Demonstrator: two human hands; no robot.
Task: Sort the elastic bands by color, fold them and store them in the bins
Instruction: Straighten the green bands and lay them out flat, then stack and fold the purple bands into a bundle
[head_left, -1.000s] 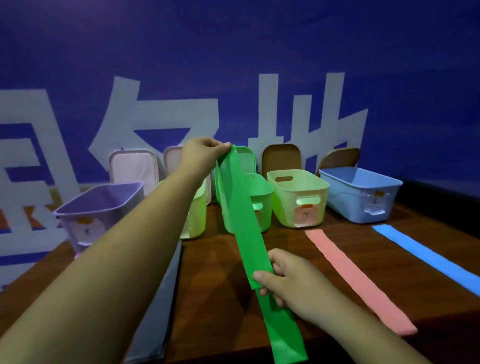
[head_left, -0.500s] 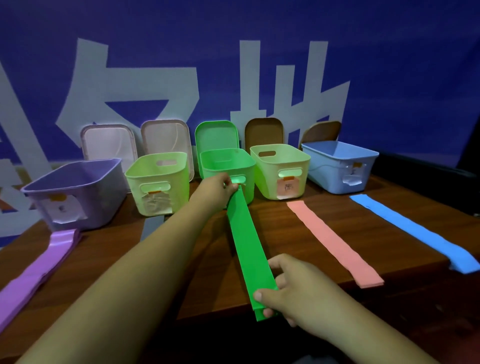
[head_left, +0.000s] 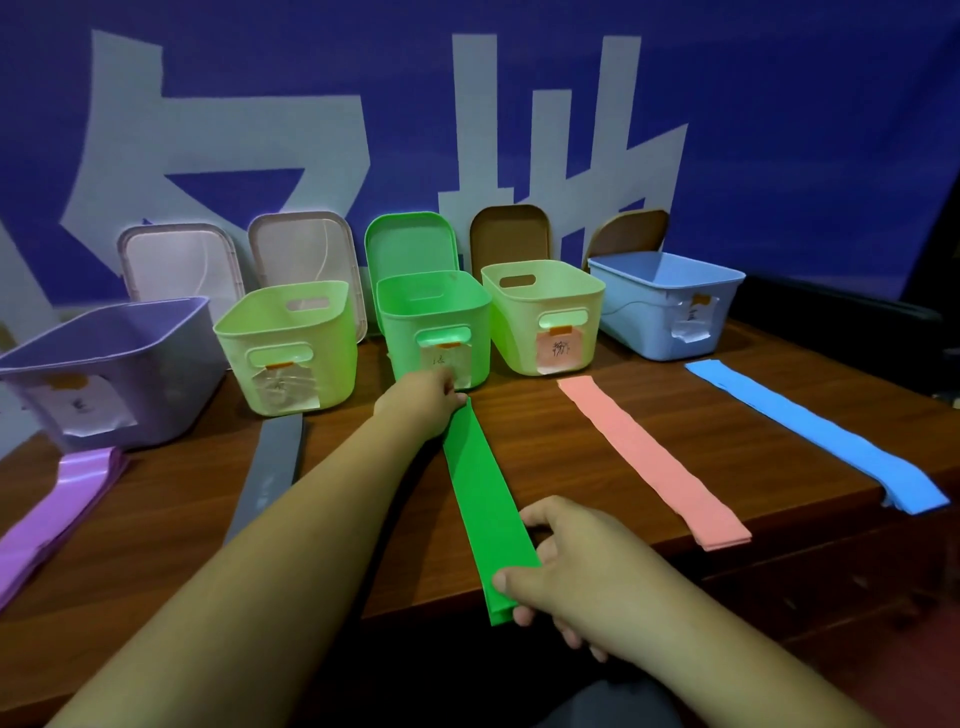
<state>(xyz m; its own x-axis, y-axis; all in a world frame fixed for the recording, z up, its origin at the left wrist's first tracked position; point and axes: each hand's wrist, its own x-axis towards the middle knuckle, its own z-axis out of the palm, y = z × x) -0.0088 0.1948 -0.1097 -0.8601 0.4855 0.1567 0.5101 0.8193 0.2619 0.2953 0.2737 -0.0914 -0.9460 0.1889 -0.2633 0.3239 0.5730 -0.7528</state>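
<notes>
A green elastic band (head_left: 483, 499) lies stretched flat on the wooden table (head_left: 649, 421), doubled lengthwise. My left hand (head_left: 423, 402) pinches its far end just in front of the green bin (head_left: 434, 322). My right hand (head_left: 561, 561) grips its near end at the table's front edge. A pink band (head_left: 654, 457) and a blue band (head_left: 815, 436) lie to the right. A grey band (head_left: 270, 467) and a purple band (head_left: 52, 519) lie to the left, apart from both hands.
Along the back stand a purple bin (head_left: 109, 364), a pale green bin (head_left: 288, 343), another pale green bin (head_left: 545, 312) and a blue bin (head_left: 665, 301). Several lids (head_left: 301, 254) lean on the blue banner behind. The table drops off at the front and right.
My left hand has come down from high in the air to the table, laying the green band flat. The right hand has kept hold of the near end.
</notes>
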